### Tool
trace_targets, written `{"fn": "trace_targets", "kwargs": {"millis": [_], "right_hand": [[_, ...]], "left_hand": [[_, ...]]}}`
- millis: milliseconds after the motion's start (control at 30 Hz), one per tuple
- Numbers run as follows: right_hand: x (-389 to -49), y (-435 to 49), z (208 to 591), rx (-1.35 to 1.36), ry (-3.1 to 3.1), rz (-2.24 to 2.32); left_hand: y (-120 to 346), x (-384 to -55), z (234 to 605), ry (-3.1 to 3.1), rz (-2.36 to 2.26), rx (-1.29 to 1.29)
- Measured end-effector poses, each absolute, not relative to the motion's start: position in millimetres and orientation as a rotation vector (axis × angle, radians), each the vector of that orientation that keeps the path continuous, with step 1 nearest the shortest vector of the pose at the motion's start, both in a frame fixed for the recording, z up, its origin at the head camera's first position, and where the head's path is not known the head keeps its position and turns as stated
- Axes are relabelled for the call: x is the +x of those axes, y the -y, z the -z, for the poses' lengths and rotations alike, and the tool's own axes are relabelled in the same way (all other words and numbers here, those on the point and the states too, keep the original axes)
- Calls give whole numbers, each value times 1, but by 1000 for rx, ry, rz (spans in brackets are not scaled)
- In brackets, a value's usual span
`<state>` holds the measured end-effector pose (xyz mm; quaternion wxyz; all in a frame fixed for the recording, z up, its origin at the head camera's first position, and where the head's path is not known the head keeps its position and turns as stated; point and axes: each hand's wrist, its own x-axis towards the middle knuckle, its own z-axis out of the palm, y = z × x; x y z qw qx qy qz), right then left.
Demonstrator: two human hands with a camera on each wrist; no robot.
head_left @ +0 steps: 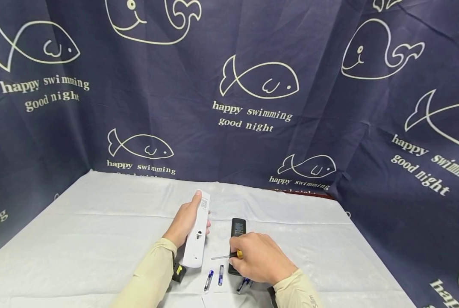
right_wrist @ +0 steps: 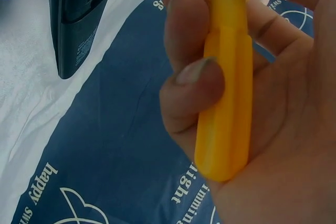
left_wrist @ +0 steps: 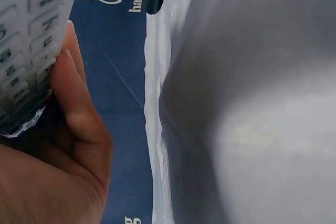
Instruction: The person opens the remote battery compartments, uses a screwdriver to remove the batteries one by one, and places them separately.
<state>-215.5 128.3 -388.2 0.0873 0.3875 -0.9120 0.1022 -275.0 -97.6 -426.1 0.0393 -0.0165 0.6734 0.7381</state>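
My left hand (head_left: 185, 220) grips a white remote control (head_left: 195, 252) by its side, tilted, its back toward the head camera. A small opening shows in that back, and rows of buttons show on its front in the left wrist view. In my right hand (head_left: 262, 256) is a screwdriver (right_wrist: 226, 103) with a yellow handle, fingers curled round it. Its thin metal shaft points left, toward the white remote but apart from it. Beneath the right hand a black remote control (head_left: 239, 226) lies on the table, partly covered by the fingers.
Blue-and-clear batteries lie near the front: one battery (head_left: 209, 280), another battery (head_left: 220, 274) beside it, and more batteries (head_left: 242, 285) below the black remote. A white cloth (head_left: 118, 218) covers the table. Dark blue curtains (head_left: 191, 102) with fish prints stand behind and at both sides.
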Motion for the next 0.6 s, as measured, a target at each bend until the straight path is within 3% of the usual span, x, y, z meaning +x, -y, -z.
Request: {"fn": "trace_targets", "kwargs": {"millis": [600], "right_hand": [[-218, -130, 390, 1052, 2729, -297]], "left_hand": [[97, -276, 427, -2075, -2244, -24]]}}
